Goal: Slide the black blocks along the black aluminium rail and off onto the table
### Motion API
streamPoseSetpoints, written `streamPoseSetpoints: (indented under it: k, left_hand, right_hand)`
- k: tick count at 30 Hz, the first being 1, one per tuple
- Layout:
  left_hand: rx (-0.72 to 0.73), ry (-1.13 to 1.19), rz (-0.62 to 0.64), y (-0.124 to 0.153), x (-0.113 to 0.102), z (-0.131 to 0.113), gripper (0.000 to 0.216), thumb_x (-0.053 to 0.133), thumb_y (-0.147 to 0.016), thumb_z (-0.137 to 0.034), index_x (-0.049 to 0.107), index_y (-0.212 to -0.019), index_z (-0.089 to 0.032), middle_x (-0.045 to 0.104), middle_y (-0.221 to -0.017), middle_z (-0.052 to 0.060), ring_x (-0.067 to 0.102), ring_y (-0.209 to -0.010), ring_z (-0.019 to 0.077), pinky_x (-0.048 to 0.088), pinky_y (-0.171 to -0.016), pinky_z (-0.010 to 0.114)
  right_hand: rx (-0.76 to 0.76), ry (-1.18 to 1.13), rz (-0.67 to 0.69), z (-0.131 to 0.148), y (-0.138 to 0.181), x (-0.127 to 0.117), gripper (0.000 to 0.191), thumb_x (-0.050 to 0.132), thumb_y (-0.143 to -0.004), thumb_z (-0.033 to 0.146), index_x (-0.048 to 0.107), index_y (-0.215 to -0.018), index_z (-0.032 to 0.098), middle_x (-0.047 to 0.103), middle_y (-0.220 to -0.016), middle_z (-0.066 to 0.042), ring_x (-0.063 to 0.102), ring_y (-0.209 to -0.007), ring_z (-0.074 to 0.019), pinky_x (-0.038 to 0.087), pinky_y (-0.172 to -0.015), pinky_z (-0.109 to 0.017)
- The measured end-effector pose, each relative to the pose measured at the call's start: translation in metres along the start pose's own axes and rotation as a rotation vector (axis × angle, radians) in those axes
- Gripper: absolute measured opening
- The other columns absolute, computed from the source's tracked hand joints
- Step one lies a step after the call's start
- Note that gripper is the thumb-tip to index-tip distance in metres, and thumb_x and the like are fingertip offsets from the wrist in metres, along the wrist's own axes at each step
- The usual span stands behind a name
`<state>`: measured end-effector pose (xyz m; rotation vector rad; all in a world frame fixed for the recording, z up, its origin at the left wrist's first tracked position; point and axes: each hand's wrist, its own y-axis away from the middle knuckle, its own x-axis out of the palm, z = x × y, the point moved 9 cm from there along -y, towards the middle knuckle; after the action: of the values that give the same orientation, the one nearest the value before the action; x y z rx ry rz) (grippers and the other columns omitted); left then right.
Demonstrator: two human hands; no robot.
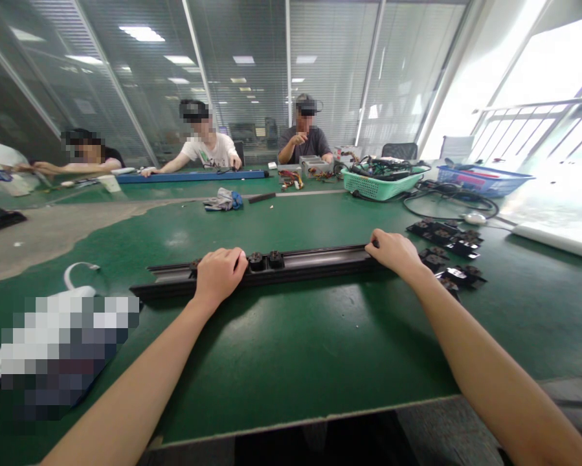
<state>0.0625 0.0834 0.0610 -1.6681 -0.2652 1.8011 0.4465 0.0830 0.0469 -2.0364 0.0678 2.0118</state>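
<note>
A long black channel rail [324, 261] with a grey inner trough lies across the table in front of me, slightly higher at its right end in the view. My left hand [221, 275] is closed over the rail left of its middle, fingertips hidden inside the trough. Just right of that hand, two round black wheel-like pieces [266, 260] sit in the channel. At the rail's right end, my right hand [392, 252] is closed with curled fingers around the edge. Beside it lie several flat black pieces with round parts [446, 236].
A green basket [382, 186] of cables and a blue basket [485, 181] stand at the back right. Gloves [224, 200] and a short dark strip [262, 197] lie mid-table. A white strap [79, 268] is at left. Across the table sit several people, one holding a blue bar [188, 176].
</note>
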Motion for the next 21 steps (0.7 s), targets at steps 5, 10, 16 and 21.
streamPoseSetpoints:
  k: [5,10,16,21]
  left_hand:
    - [-0.007,0.023,0.002,-0.0001,-0.0001,0.0004,0.044,0.031,-0.1,-0.035,0.069,-0.088,-0.018,0.072,-0.084,0.011,0.065,-0.08,0.0256,0.041,-0.071,0.036]
    - [-0.008,0.034,0.004,0.0003,0.001,0.0013,0.044,0.031,-0.1,-0.036,0.069,-0.088,-0.018,0.072,-0.084,0.012,0.065,-0.08,0.0262,0.041,-0.071,0.036]
    - [-0.008,0.032,-0.002,0.0004,0.0006,0.0009,0.043,0.032,-0.1,-0.035,0.07,-0.088,-0.018,0.072,-0.084,0.012,0.065,-0.08,0.026,0.04,-0.071,0.036]
    - [-0.002,0.002,-0.007,0.0003,0.001,0.0006,0.044,0.031,-0.1,-0.035,0.069,-0.087,-0.019,0.071,-0.082,0.01,0.065,-0.079,0.0252,0.04,-0.07,0.035]
  right_hand:
    - [0.01,-0.005,0.009,-0.0006,0.0002,0.0005,0.036,0.043,-0.094,0.038,0.066,-0.113,0.018,0.072,-0.105,-0.017,0.067,-0.1,-0.0314,0.043,-0.076,-0.034]
    - [0.029,0.002,0.009,-0.004,-0.0005,0.0019,0.036,0.043,-0.095,0.038,0.065,-0.113,0.016,0.072,-0.106,-0.018,0.067,-0.101,-0.0319,0.044,-0.077,-0.035]
    - [0.033,-0.001,0.015,-0.0061,-0.0022,0.0036,0.035,0.044,-0.094,0.038,0.065,-0.113,0.017,0.072,-0.105,-0.017,0.067,-0.102,-0.0319,0.044,-0.078,-0.035]
    - [0.05,-0.013,0.015,-0.0089,-0.0034,0.0046,0.035,0.044,-0.094,0.038,0.065,-0.112,0.018,0.072,-0.107,-0.017,0.067,-0.102,-0.0323,0.045,-0.078,-0.036]
